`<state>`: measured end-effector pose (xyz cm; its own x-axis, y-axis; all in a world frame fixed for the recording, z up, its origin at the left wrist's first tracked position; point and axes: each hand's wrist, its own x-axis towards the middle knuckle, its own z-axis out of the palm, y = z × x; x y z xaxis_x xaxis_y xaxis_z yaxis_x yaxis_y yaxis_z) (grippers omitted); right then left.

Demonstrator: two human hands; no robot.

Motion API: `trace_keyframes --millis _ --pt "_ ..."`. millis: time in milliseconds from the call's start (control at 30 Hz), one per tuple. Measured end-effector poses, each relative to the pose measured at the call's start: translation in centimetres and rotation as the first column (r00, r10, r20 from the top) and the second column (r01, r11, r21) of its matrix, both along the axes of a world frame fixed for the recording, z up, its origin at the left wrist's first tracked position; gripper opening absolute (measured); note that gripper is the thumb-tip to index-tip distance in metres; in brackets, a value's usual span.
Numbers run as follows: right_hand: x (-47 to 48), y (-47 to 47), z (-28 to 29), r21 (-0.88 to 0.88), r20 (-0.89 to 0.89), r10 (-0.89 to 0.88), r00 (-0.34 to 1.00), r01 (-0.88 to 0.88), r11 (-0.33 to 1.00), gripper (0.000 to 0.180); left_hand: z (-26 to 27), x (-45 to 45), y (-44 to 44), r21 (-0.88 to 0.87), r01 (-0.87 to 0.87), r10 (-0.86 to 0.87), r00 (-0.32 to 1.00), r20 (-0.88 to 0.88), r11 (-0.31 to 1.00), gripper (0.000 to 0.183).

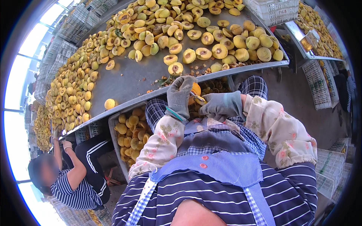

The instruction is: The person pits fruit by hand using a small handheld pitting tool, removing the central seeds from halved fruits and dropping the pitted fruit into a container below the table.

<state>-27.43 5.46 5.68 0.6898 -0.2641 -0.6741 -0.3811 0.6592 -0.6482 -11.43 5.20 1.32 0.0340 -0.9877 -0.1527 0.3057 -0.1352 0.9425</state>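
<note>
In a grey knit glove, my left hand grips an orange-yellow peach just below the table's near edge. My right hand, also gloved, holds a small metal hand tool with a yellowish handle. The tool's metal end meets the peach; its exact shape is partly hidden by the fruit and fingers. Beyond my hands, halved peaches with brown centres lie on the metal table. Whole-looking peaches are heaped at the table's right corner.
A crate of yellow peach pieces stands by my left leg. The raised metal rim runs before me. A co-worker sits at left, hands at the table edge. White plastic crates stand at the back right, and others at right.
</note>
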Motion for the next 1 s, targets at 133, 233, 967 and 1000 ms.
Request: trace_keyframes --millis 133,233,967,1000 --pt "-1.2 -1.0 -1.4 0.355 0.186 0.051 0.981 -0.116 0.928 0.015 0.2 -0.3 -0.6 0.045 0.092 -0.099 0.975 0.200 0.995 0.019" --pt "-1.0 -0.6 -1.6 0.497 0.250 -0.114 0.962 -0.026 0.867 0.016 -0.4 -0.9 -0.6 -0.065 0.030 -0.023 0.994 0.105 0.997 0.018" --pt "0.8 2.6 -0.9 -0.284 -0.025 -0.143 0.989 0.130 0.950 0.014 -1.7 4.1 -2.7 0.298 -0.224 0.352 0.788 -0.504 0.928 0.034" --pt "0.0 2.6 -6.0 -0.628 -0.083 -0.195 0.977 0.101 0.772 0.019 -1.2 5.7 -2.2 0.257 -0.233 0.335 0.804 -0.492 0.938 0.032"
